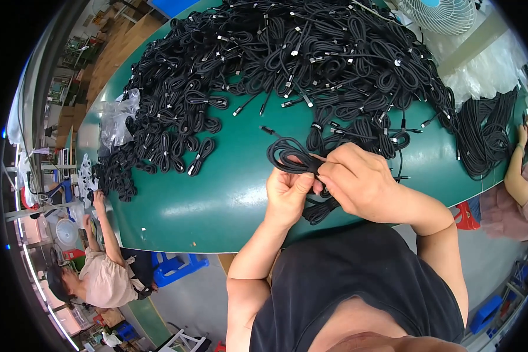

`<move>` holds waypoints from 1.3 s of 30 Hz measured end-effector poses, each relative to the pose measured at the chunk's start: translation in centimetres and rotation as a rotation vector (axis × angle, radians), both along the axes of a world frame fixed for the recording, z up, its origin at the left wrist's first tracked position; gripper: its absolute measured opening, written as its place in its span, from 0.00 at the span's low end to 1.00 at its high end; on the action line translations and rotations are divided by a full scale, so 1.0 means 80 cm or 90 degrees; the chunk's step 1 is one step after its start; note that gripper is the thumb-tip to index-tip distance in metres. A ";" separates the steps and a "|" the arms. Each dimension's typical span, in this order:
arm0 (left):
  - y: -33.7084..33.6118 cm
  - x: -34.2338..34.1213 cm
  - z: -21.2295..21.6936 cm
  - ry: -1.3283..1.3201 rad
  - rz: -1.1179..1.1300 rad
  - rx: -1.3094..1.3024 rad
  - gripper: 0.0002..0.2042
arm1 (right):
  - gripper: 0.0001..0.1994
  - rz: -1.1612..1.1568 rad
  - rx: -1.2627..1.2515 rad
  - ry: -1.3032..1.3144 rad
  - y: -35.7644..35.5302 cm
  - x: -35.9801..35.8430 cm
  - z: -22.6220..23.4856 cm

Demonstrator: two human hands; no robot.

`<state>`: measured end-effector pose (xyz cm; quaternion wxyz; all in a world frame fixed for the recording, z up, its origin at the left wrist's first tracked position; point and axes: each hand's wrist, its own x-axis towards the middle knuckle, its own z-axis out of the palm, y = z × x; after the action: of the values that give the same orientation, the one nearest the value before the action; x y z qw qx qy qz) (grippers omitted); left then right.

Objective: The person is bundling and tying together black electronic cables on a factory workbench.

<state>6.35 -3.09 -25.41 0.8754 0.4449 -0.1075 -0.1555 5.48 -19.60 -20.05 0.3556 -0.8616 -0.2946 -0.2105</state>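
Note:
A coiled black cable (288,157) is held above the green table (217,199) near its front edge. My left hand (287,196) grips the lower part of the coil, thumb up. My right hand (358,182) is closed over the coil's right side, fingers pinching the bundled middle. One plug end (266,129) of the cable sticks out to the upper left. More loops of black cable (321,210) hang below my hands.
A big heap of loose black cables (311,53) covers the far table. Tied cable bundles (176,141) lie at left beside a clear plastic bag (117,117). Another person sits at left (105,276), another at right (519,176). A white fan (443,13) stands at the back.

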 end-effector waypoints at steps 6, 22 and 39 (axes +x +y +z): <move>0.010 0.015 0.010 0.021 0.038 -0.066 0.12 | 0.15 -0.063 0.072 0.157 -0.014 0.000 0.013; 0.020 0.026 0.012 -0.078 0.146 0.173 0.21 | 0.19 0.057 0.250 0.379 -0.021 0.004 -0.011; 0.033 0.040 0.013 0.028 0.034 -0.053 0.21 | 0.18 -0.005 0.233 0.134 -0.020 0.007 -0.022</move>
<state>9.54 -0.43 -24.34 0.8992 0.4073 -0.0828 -0.1367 6.05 -21.22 -21.83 0.5342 -0.8011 -0.2094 -0.1707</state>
